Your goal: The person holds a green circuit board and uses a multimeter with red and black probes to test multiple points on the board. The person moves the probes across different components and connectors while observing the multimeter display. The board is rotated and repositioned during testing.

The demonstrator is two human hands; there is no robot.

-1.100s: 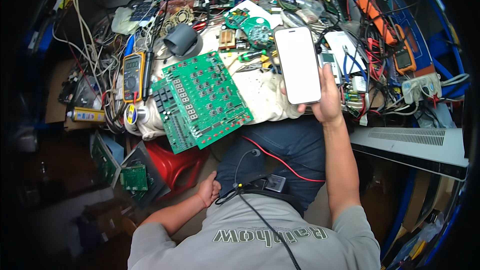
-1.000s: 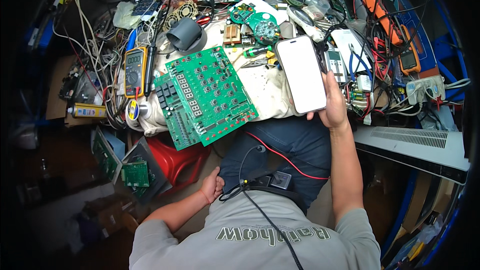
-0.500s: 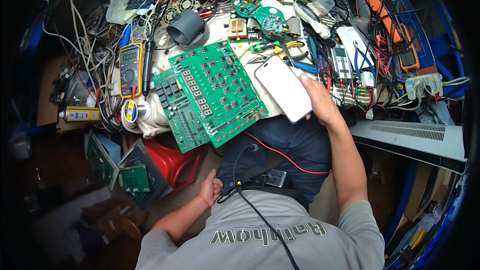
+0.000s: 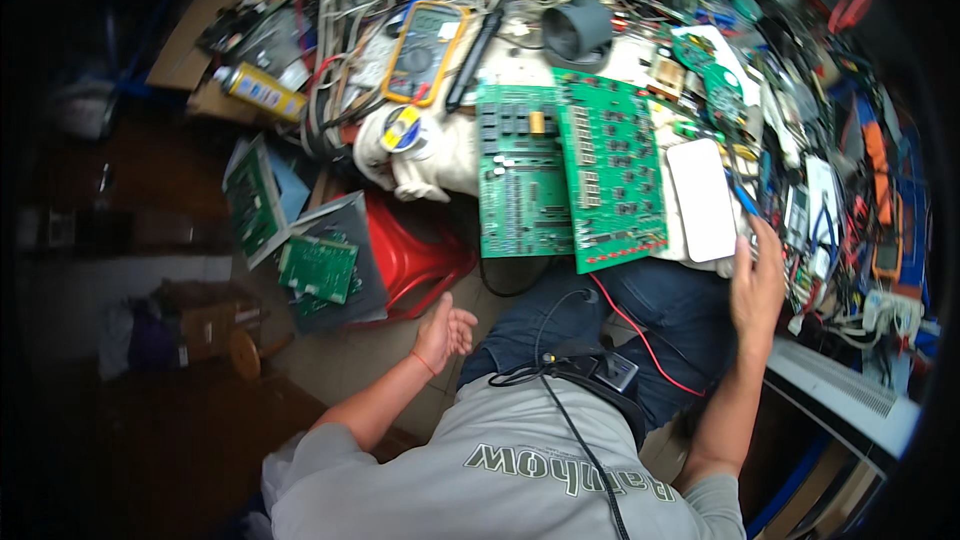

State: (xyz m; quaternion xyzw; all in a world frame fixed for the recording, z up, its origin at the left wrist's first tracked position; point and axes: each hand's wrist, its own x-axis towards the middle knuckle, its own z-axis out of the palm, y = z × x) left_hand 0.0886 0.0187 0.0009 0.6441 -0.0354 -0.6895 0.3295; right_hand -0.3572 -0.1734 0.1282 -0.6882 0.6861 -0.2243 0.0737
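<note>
A phone with a blank white screen lies at the front of the bench, right of the circuit boards. Beside its lower right corner is my right hand, fingers stretched out and not wrapped round it; whether the thumb touches the edge I cannot tell. My left hand hangs low over the floor by the red stool, fingers loosely apart and holding nothing. Two green circuit boards lie side by side: one with relays, the other with digit displays and buttons, jutting over the front edge.
Left of the boards are a yellow multimeter, a solder spool and a spray can. A grey cup-like part stands behind. Tools and wires crowd the right. Below are a red stool and leaning panels with boards.
The view has swung left, so the bench appears further right. My right hand has let go of the phone, which now lies on the bench. My left hand's fingers have loosened from a curl.
</note>
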